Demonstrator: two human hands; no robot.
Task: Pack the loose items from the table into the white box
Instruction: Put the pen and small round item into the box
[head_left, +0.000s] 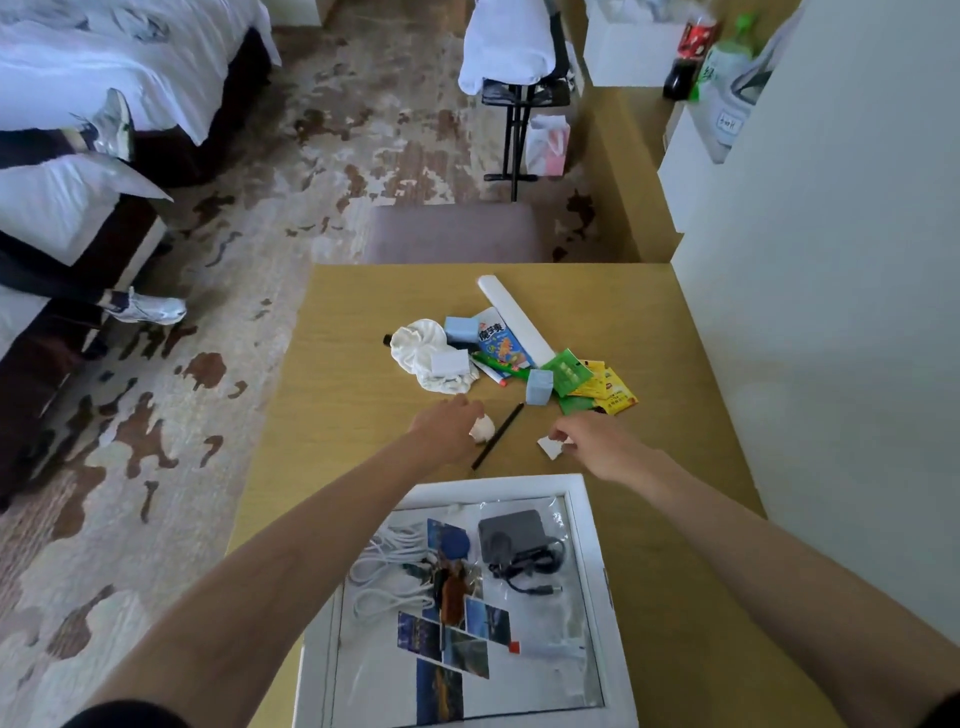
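The white box lies open at the table's near edge, holding white cables, a black charger and photo cards. Beyond it my left hand closes on a pale seashell. My right hand pinches a small white packet. A black pen lies between the hands. Farther back sits a pile: white cloth, blue blocks, a blue snack packet, green and yellow sachets, a long white case.
A white wall borders the table's right side. A padded stool stands past the far edge. Beds and a person's legs in sneakers are at the left, over patterned carpet.
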